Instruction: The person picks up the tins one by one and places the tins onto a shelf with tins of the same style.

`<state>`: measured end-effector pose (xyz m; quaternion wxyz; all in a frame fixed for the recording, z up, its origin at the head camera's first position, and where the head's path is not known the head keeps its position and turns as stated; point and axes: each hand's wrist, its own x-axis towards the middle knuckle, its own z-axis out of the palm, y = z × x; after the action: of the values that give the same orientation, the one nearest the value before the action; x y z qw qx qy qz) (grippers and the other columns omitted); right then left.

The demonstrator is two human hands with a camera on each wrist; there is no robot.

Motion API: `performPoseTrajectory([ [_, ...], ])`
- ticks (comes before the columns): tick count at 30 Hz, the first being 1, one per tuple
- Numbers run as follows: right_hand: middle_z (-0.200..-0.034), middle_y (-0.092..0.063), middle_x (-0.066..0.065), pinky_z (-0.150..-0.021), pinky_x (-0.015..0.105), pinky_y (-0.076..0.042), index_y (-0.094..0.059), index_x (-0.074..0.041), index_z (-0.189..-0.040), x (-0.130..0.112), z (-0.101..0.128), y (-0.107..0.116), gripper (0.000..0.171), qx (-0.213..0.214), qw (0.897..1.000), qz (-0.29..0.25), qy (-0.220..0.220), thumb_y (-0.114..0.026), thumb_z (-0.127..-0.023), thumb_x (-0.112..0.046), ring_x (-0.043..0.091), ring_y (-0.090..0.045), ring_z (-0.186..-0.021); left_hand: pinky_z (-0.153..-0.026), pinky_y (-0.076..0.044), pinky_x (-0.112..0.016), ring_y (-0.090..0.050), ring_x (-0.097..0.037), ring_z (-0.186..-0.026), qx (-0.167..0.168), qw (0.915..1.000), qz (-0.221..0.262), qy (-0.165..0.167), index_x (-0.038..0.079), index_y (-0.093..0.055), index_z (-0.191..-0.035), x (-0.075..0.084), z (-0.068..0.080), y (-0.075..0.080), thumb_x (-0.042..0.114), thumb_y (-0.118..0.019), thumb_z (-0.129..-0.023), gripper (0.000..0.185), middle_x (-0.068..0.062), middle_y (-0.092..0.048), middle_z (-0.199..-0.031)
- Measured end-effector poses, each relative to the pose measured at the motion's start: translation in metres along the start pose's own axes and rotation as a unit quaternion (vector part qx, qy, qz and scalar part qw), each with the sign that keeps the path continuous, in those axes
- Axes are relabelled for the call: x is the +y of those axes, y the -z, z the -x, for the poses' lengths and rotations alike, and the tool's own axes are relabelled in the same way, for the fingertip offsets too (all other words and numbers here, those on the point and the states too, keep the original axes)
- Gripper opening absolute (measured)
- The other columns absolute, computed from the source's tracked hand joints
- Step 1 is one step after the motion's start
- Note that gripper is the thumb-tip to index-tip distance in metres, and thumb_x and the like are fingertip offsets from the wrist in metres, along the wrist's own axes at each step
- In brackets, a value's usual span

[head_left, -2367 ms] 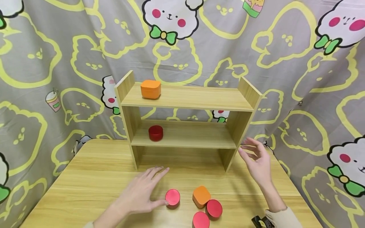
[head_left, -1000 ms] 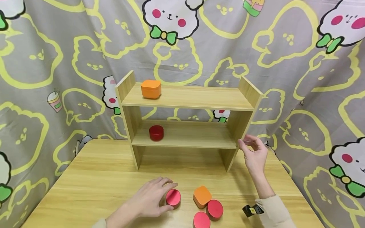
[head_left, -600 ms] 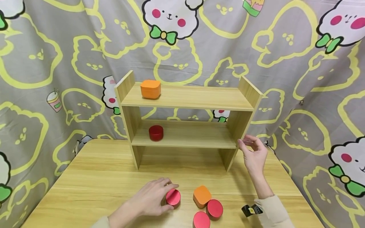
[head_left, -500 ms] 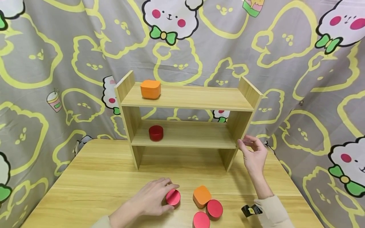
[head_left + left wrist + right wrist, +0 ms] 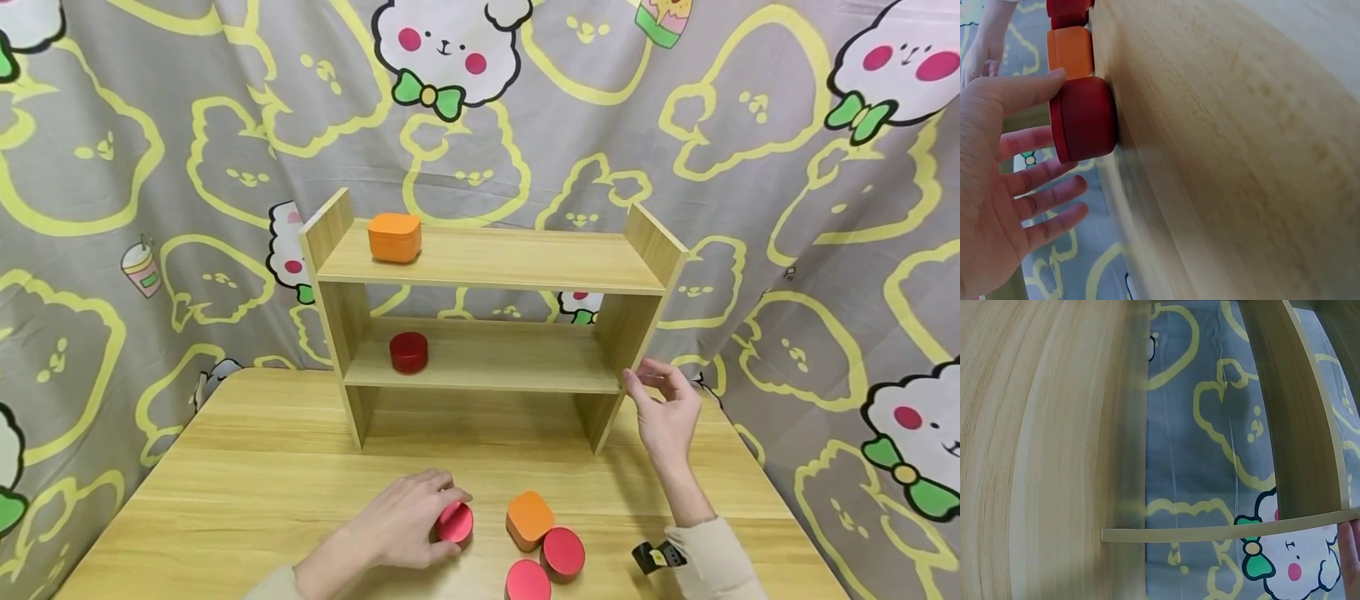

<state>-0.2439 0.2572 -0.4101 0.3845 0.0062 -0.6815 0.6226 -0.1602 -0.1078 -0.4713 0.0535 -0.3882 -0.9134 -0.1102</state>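
Note:
My left hand (image 5: 405,517) holds a red round lidded box (image 5: 454,525) on the table, thumb on its near side and fingers around the far side. In the left wrist view, the thumb and index finger of that hand (image 5: 1004,169) lie along the lid edge of the red box (image 5: 1088,119), the other fingers spread. My right hand (image 5: 667,417) pinches the right side panel of the wooden shelf (image 5: 480,378) at middle-board height; only its fingertips (image 5: 1349,550) show in the right wrist view.
An orange lidded box (image 5: 530,520) and two red round boxes, one nearer (image 5: 528,581) and one beside the orange (image 5: 563,553), stand on the table (image 5: 247,467). Another orange box (image 5: 394,237) sits on the top board, a dark red one (image 5: 408,352) below. A patterned curtain (image 5: 225,167) hangs behind.
My left hand has come down and right, closing its fingers around the red round box. The right hand has moved left onto the shelf's side panel. The boxes stay in place.

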Motion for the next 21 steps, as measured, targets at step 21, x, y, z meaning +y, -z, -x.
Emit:
performPoseTrajectory([
  [21,-0.085,-0.070,-0.016,-0.061,0.011,-0.056,-0.072,0.011,-0.110,-0.0022,0.0007,-0.0003,0.024,-0.004,1.000,0.004,0.010,-0.078,-0.087,0.008,-0.006,-0.069,-0.076,-0.072,-0.043,-0.017,-0.043,0.001,-0.082,0.007,0.9997,-0.021,-0.012,0.025,-0.071,-0.114,-0.0024,-0.0024,-0.0077,0.049,-0.082,-0.081,0.042,0.013,-0.054,-0.094],
])
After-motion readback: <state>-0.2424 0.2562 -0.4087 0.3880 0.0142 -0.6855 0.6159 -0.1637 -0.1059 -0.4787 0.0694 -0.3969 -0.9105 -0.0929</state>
